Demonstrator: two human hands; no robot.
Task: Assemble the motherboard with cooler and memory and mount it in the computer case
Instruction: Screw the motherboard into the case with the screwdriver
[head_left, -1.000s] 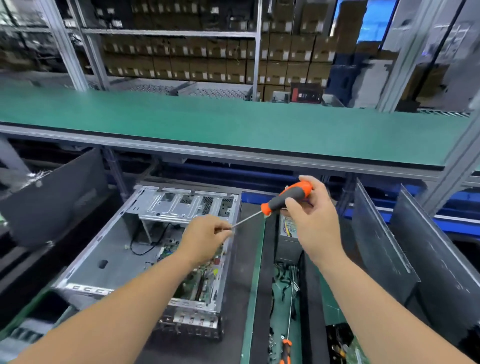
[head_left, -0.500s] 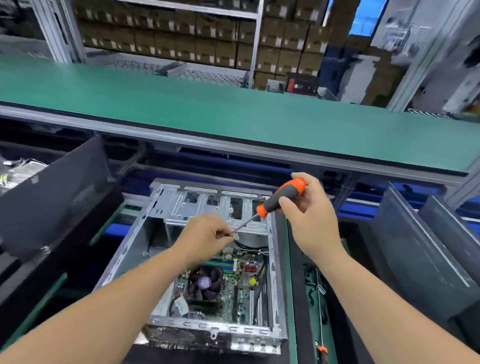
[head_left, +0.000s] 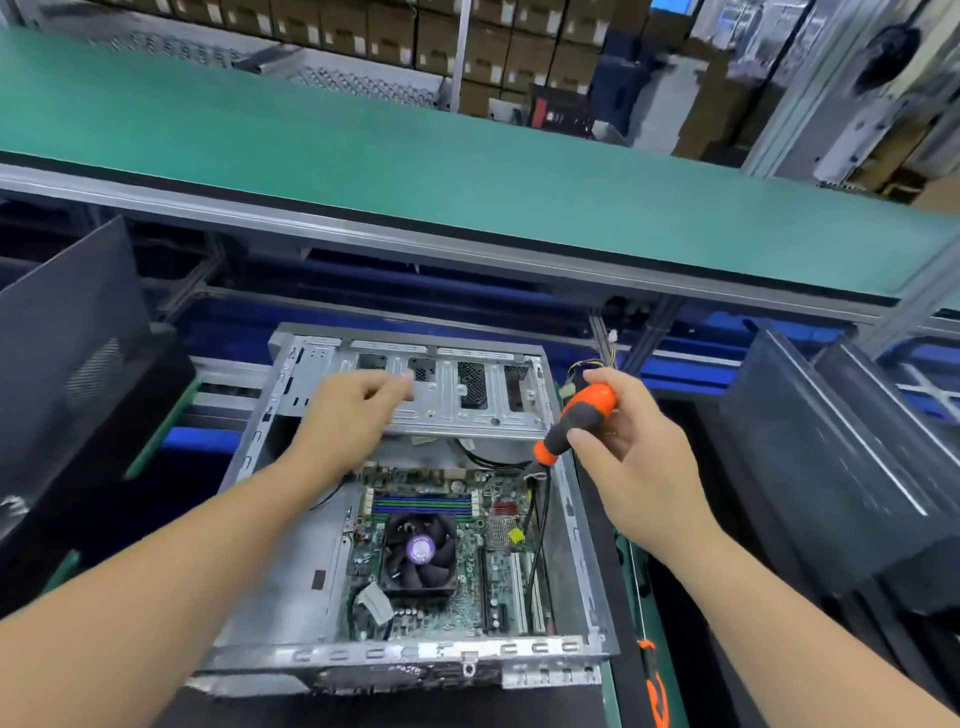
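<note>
My right hand (head_left: 631, 467) grips an orange-and-black-handled screwdriver (head_left: 576, 423), tilted down over the right wall of the open grey metal computer case (head_left: 291, 587). My left hand (head_left: 348, 415), blurred, fingers loosely curled and holding nothing, hovers over the case's silver drive cage (head_left: 457, 389). The green motherboard (head_left: 467, 571) with its black fan cooler (head_left: 420, 553) lies inside the case, below both hands.

Head view, steeply down, near hands (head_left: 631, 457)

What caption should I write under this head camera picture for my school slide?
Right hand grips an orange-and-black screwdriver over an open computer case, motherboard inside.
</note>
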